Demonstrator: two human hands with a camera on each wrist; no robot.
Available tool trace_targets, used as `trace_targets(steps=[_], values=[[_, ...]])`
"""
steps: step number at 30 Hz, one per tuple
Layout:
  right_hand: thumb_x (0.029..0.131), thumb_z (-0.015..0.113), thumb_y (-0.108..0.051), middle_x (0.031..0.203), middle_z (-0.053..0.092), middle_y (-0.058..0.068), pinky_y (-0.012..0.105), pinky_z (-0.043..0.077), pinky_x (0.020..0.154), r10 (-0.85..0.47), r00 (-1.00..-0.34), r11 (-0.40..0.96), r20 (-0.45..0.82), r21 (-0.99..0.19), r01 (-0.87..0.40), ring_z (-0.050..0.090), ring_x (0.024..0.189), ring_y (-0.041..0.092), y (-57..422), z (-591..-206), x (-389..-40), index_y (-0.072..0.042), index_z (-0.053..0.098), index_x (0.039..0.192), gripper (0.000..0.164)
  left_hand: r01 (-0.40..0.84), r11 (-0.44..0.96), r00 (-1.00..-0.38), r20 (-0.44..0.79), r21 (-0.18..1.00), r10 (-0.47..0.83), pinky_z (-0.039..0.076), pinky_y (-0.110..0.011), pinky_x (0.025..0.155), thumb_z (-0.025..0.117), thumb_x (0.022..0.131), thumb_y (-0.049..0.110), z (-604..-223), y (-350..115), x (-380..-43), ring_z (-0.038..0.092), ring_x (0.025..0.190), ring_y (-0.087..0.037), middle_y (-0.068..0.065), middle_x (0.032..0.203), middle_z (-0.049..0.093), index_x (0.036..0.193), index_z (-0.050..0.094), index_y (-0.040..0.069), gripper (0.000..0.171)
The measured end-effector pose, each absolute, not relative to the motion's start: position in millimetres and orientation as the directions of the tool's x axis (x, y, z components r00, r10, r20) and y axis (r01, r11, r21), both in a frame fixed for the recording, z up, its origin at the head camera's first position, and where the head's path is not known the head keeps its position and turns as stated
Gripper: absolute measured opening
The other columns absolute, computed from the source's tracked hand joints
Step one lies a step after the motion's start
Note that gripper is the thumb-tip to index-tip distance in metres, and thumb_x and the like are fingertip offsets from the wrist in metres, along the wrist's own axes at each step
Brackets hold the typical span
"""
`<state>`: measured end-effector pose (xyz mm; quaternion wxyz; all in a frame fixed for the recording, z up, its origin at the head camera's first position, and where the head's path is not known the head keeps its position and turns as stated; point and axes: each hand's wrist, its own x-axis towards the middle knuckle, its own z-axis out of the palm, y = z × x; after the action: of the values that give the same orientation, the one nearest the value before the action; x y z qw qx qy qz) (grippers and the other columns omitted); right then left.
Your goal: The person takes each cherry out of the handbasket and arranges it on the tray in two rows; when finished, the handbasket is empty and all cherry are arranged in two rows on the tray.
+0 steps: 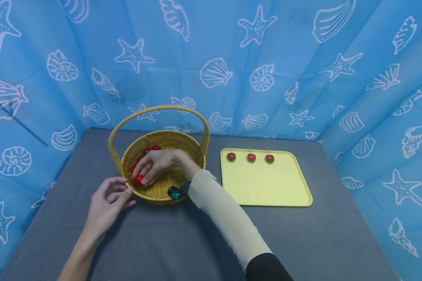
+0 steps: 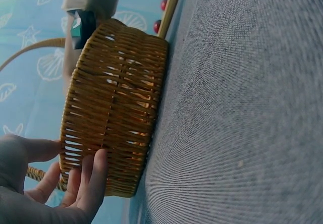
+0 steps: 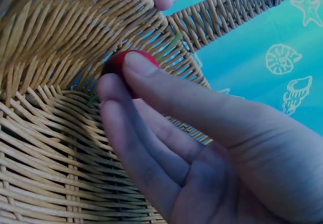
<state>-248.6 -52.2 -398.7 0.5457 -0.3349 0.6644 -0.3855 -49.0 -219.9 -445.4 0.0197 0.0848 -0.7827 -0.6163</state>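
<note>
Cherry (image 1: 138, 179) sat pinched by right hand (image 1: 157, 163); left hand (image 1: 107, 201), loose fingers apart, touched basket (image 2: 116, 98), maybe to steady it.

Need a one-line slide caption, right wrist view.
Right hand pinching a red cherry inside the wicker basket.

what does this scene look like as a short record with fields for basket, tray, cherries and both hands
wicker basket: handle up, several red cherries inside
right hand: pinches one cherry inside the basket
left hand: touches the basket's near-left side
yellow tray: right of the basket
tray cherries: three, in a row along the far edge
</note>
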Motion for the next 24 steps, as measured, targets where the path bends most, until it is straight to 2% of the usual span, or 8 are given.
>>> trace_targets(steps=[7, 18, 21, 24], values=[[0.102, 0.073, -0.002, 0.127, 0.075, 0.01, 0.05, 0.066, 0.11, -0.887, -0.199, 0.438, -0.417, -0.896, -0.077, 0.077, 0.106, 0.02, -46.9, -390.8, -248.3, -0.001, 0.067, 0.138, 0.036, -0.109, 0.231, -0.982, -0.069, 0.967, -0.175, 0.073, -0.032, 0.086, 0.068, 0.109, 0.026, -445.3, -218.5, -49.9, 0.076, 0.097, -0.011, -0.007, 0.125, 0.051, 0.147, 0.047, 0.006, 0.048], [0.102, 0.076, -0.01, 0.13, 0.073, 0.01, 0.039, 0.07, 0.102, -0.928, -0.235, 0.341, -0.288, -0.911, -0.23, 0.078, 0.111, 0.029, -24.3, -374.6, -253.8, -0.003, 0.068, 0.141, 0.04, -0.124, 0.217, -0.982, -0.088, 0.968, -0.165, 0.073, -0.031, 0.086, 0.069, 0.109, 0.029, -446.4, -220.6, -50.5, 0.076, 0.097, -0.009, -0.005, 0.124, 0.052, 0.147, 0.048, 0.007, 0.049], [0.102, 0.077, -0.013, 0.132, 0.073, 0.01, 0.037, 0.07, 0.1, -0.936, -0.247, 0.318, -0.253, -0.907, -0.276, 0.077, 0.111, 0.029, -16.8, -368.3, -253.3, -0.004, 0.068, 0.141, 0.041, -0.124, 0.217, -0.983, -0.09, 0.968, -0.161, 0.073, -0.031, 0.086, 0.069, 0.109, 0.029, -446.2, -220.8, -50.2, 0.076, 0.097, -0.009, -0.005, 0.124, 0.052, 0.147, 0.048, 0.007, 0.049], [0.101, 0.078, -0.018, 0.135, 0.072, 0.007, 0.033, 0.069, 0.099, -0.942, -0.263, 0.293, -0.207, -0.89, -0.351, 0.075, 0.115, 0.022, -7.6, -361.0, -250.8, -0.008, 0.07, 0.14, 0.041, -0.123, 0.217, -0.983, -0.089, 0.968, -0.161, 0.073, -0.031, 0.086, 0.069, 0.109, 0.029, -446.2, -220.5, -49.9, 0.076, 0.097, -0.01, -0.004, 0.124, 0.052, 0.147, 0.047, 0.006, 0.049]])
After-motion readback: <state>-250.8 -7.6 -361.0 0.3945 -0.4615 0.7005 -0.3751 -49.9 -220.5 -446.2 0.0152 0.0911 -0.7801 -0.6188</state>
